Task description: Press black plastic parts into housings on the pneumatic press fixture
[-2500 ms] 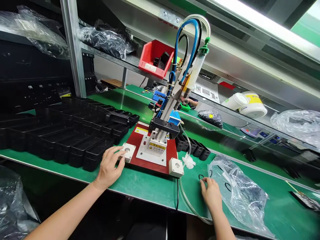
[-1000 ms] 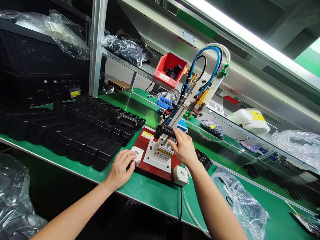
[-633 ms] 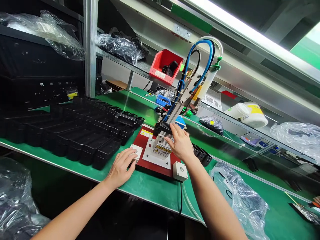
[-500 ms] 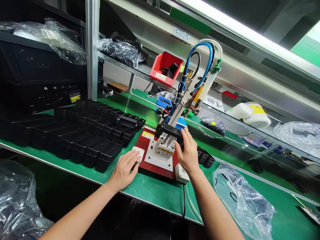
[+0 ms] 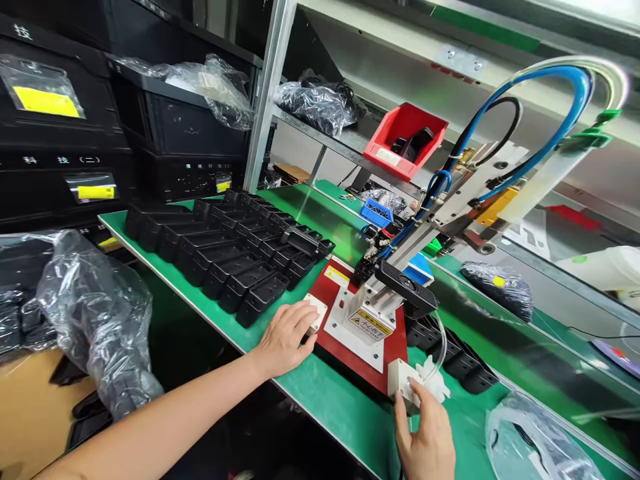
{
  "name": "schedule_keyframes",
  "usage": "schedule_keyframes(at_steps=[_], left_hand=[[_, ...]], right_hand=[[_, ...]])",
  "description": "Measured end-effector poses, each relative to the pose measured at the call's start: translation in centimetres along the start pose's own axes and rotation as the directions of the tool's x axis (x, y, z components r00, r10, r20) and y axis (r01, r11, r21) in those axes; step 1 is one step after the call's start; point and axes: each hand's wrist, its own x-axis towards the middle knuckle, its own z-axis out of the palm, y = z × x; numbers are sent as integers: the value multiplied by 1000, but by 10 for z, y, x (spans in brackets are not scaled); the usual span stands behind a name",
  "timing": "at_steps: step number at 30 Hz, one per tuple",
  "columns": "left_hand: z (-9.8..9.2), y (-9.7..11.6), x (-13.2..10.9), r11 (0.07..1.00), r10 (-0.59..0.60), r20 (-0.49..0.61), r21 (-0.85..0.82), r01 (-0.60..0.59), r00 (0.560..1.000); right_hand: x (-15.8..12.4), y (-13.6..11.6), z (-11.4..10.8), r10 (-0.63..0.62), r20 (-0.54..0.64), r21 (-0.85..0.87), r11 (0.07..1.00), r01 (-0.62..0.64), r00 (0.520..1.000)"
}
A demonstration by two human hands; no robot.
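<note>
My left hand [image 5: 289,337] rests with its fingers spread over a white button box [image 5: 316,313] at the left of the red base plate [image 5: 333,343]. At the right front corner, my right hand [image 5: 425,430] has its thumb and fingers apart, a fingertip touching the top of another white button box [image 5: 401,381]. Between them stands a bench press [image 5: 383,303] with a yellow warning label. A black plastic part with a slotted face [image 5: 407,283] sits in its fixture. Above it hang the press head, a syringe barrel [image 5: 543,180] and blue tubing [image 5: 575,83].
Rows of black plastic housings [image 5: 225,257] cover the bench's left side, and more black parts [image 5: 460,357] lie right of the press. A clear plastic bag [image 5: 535,437] lies at the right. A red bin [image 5: 404,141] and a blue tray [image 5: 376,212] stand behind.
My right hand has left the black part in the fixture and come down to the right button box. My left hand stays on the left box. The view has shifted left.
</note>
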Motion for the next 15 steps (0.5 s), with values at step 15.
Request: schedule_keyframes(at_steps=[15], left_hand=[[4,-1,4,997,-4,-19,-81,3,1000]], right_hand=[[-2,41,-18,474,241,187,834,-520,847]])
